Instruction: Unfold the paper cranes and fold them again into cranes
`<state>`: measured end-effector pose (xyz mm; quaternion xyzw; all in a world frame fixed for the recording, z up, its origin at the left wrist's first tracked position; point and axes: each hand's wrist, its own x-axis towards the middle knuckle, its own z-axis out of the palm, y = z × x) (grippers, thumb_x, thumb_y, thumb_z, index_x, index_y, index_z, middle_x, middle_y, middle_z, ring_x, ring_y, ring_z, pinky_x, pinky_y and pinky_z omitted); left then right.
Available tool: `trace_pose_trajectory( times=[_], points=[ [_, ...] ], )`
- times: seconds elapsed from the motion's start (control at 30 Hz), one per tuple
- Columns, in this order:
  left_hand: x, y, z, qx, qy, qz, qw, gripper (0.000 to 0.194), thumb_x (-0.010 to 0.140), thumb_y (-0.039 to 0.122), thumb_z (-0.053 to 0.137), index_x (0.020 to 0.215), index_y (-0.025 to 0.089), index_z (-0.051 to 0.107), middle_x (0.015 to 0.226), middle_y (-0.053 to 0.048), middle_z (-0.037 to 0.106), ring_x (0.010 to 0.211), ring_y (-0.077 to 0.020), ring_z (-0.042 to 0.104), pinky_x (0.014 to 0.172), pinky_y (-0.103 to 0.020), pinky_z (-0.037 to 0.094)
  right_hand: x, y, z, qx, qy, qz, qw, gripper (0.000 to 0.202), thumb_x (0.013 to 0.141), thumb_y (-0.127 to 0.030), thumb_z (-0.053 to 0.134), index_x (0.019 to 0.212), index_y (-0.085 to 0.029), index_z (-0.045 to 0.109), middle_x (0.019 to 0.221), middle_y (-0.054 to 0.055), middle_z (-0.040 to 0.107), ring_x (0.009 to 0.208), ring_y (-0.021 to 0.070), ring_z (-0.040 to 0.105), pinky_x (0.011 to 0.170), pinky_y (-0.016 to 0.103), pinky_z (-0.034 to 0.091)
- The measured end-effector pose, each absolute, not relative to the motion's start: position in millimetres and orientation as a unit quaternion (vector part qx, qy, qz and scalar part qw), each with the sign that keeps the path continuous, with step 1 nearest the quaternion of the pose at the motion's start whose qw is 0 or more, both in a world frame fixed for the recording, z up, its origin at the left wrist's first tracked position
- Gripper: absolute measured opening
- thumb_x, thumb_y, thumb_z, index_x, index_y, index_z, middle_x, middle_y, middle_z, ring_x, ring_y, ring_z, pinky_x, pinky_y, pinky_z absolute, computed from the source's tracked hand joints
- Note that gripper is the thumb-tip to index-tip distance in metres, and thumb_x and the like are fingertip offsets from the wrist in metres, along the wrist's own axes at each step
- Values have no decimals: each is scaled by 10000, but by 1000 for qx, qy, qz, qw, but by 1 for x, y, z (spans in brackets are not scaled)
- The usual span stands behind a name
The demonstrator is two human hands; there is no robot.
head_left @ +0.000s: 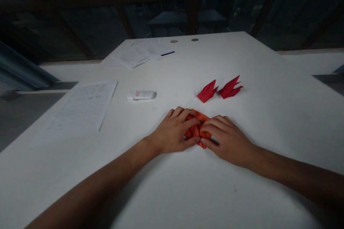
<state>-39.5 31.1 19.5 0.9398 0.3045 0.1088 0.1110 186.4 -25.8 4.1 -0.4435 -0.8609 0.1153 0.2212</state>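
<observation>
A folded orange origami paper point(200, 115) lies on the white table in front of me, with creases and layered flaps showing between my fingers. My left hand point(174, 131) grips its left side, thumb and fingers closed on the paper. From the right, my right hand point(228, 139) pinches the opposite side, its thumb close to the left thumb near the lower edge. Parts of the paper are hidden under both hands. Just beyond stand two red folded paper pieces point(207, 92) with pointed tips, side by side.
A white glue bottle point(142, 95) lies on its side to the left. Printed sheets point(83, 105) rest at the table's left edge, and more papers point(134, 54) lie at the far left. Two round discs point(174, 41) sit near the far edge of the table point(268, 121), before dark windows.
</observation>
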Motion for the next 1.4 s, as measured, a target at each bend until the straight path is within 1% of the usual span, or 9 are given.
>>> trace_pose_trajectory(
  times=[0.17,0.37,0.53,0.67,0.9,1.07,1.2,1.3,1.4],
  points=[
    [-37,28,19,933,322,112,115,470,894,543,638,1295,297,636,1394,-69,554,1220,-321,459,1036,-509,397,185,-28,6,-443,-863,102,222,249,909,-325,706,1117,-215,623,1127,68,691,1062,280,570,941,447,429],
    [-37,32,15,927,331,120,125,374,954,409,575,1311,309,628,1389,-57,571,1212,-301,473,1042,-494,407,184,-30,5,-446,-861,98,225,245,902,-344,709,1096,-215,632,1109,79,703,1049,284,582,922,456,442],
    [-37,35,11,913,351,147,146,562,916,235,563,1469,252,461,1410,-75,572,1217,-286,494,1076,-484,419,184,-30,6,-444,-862,98,224,226,894,-323,710,1076,-211,634,1086,77,694,1027,285,569,909,458,438],
    [-37,35,8,900,369,180,149,647,891,240,605,1502,187,397,1467,-123,517,1291,-298,468,1135,-492,402,184,-30,7,-443,-863,106,221,227,882,-297,714,1076,-208,638,1094,78,682,1033,286,558,916,456,430],
    [-38,38,5,897,371,186,150,493,986,253,525,1464,171,438,1406,-101,578,1265,-277,484,1133,-472,417,184,-31,6,-434,-867,106,221,217,898,-287,700,1094,-202,665,1095,86,670,1051,289,545,928,468,434],
    [-39,40,3,890,377,204,155,463,985,138,459,1445,190,454,1394,-97,580,1245,-261,498,1111,-467,442,183,-31,6,-426,-869,115,222,179,907,-257,688,1083,-259,719,1115,73,660,1048,277,542,924,469,437],
    [-41,43,-1,874,390,230,175,475,959,63,427,1414,191,476,1373,-93,599,1243,-243,513,1092,-448,467,183,-32,7,-423,-871,118,221,197,913,-241,678,1102,-261,728,1103,78,655,1045,277,545,915,475,449],
    [-43,45,-2,865,391,246,195,455,973,112,458,1417,205,476,1350,-87,621,1242,-247,527,1072,-455,484,183,-32,7,-422,-871,118,221,203,910,-229,676,1105,-256,726,1102,81,654,1049,278,548,917,478,456],
    [-44,45,0,870,383,239,199,486,952,234,585,1425,219,474,1337,-84,628,1231,-271,527,1072,-484,480,184,-32,7,-419,-870,122,228,206,906,-227,681,1105,-258,725,1111,78,654,1058,277,549,932,477,458]
  ],
)
